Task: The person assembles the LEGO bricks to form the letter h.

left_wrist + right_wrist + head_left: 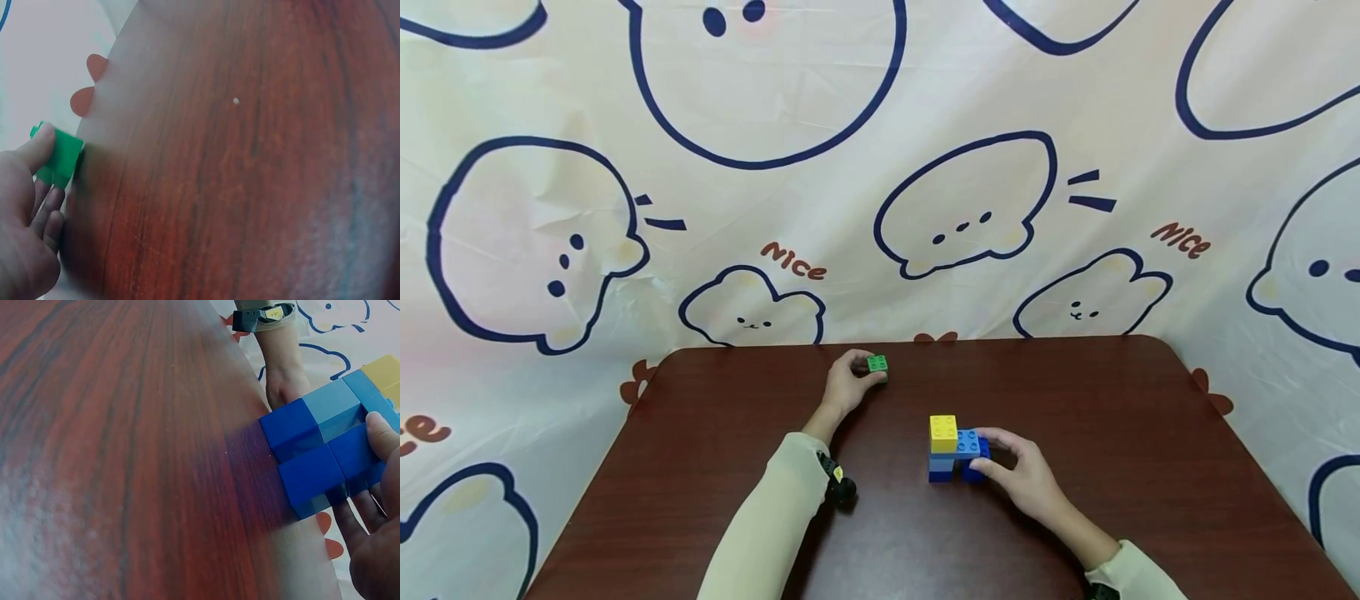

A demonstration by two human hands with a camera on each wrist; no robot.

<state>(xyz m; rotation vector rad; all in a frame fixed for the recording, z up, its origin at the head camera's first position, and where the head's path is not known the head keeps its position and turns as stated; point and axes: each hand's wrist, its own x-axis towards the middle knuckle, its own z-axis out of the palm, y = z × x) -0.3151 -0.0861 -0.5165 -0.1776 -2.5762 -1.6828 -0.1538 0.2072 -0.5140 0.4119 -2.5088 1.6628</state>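
Note:
Near the table's far edge, my left hand (847, 385) pinches a green toy brick (877, 364) between thumb and fingers. In the left wrist view the thumb lies across one face of that green brick (61, 156), with fingertips beneath it. Closer to me and to the right, my right hand (1026, 475) grips the right side of a small build of blue bricks (967, 442). A yellow brick (943, 433) tops the build's left end. Dark and light blue bricks (309, 481) form its two legs in the right wrist view, with my thumb on a dark blue one.
The dark brown wooden table (880, 533) has rounded far corners. Behind it hangs a pale cloth (850, 200) with blue cartoon outlines, meeting the far edge. A black wrist device (841, 487) is strapped on my left sleeve. A small white speck (236, 100) lies on the tabletop.

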